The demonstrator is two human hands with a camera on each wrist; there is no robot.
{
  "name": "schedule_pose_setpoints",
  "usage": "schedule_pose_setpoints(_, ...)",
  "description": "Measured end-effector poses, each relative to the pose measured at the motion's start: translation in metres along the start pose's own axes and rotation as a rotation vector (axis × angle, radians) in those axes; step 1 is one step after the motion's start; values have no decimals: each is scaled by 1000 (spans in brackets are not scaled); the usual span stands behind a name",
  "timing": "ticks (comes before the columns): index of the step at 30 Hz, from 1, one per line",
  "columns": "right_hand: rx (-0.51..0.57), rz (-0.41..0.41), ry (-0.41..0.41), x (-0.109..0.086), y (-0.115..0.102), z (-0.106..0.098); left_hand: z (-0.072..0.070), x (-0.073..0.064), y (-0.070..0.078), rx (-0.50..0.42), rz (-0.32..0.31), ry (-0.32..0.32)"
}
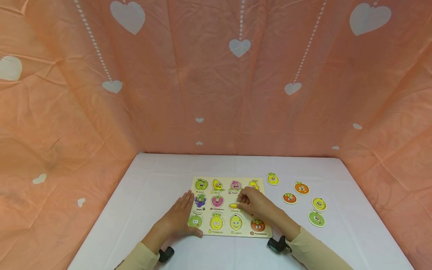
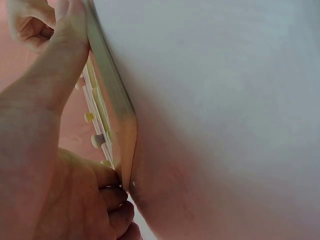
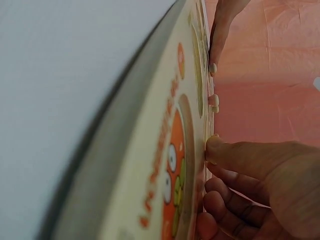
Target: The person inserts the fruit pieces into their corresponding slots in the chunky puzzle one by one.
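Note:
A wooden fruit puzzle board (image 1: 207, 215) lies flat on the table. My left hand (image 1: 177, 215) rests at its lower left corner, fingers extended along the left edge and thumb by the front edge. Over the right part of the board, my right hand (image 1: 258, 202) pinches at the yellow banana piece (image 1: 233, 206) in the middle row. In the right wrist view, the thumb (image 3: 220, 150) and fingers meet close to the board's surface; the knob is mostly hidden. Knobbed pieces such as the grapes (image 1: 200, 200) and strawberry (image 1: 217, 201) sit in the board. The hand partly covers the pear (image 1: 254, 184).
Right of the board lie loose pieces: a pineapple (image 1: 273, 179), an orange (image 1: 302, 188), a red-orange fruit (image 1: 289, 198), a yellow fruit (image 1: 319, 204) and a green one (image 1: 316, 219); the last two touch or nearly touch. Pink heart-patterned cloth (image 1: 216, 93) walls the white table (image 1: 148, 180).

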State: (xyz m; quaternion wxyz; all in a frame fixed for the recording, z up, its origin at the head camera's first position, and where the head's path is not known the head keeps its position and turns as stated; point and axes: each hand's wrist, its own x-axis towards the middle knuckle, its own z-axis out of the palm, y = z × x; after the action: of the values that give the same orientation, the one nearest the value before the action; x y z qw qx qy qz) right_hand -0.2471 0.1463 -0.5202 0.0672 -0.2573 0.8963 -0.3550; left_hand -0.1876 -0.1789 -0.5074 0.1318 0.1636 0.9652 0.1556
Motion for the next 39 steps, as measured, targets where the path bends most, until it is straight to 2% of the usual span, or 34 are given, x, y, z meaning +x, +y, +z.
schedule_pose_setpoints(19,50,51,-14,-7,-1,-4,0,-1,0,2,2,4)
schedule_pose_setpoints(32,28,85,-10,-13,0,-8,-1,-1,1,-11,-12,-4)
schedule_pose_setpoints(39,36,97,16,-21,5,-12,2,2,-3,-30,22,5)
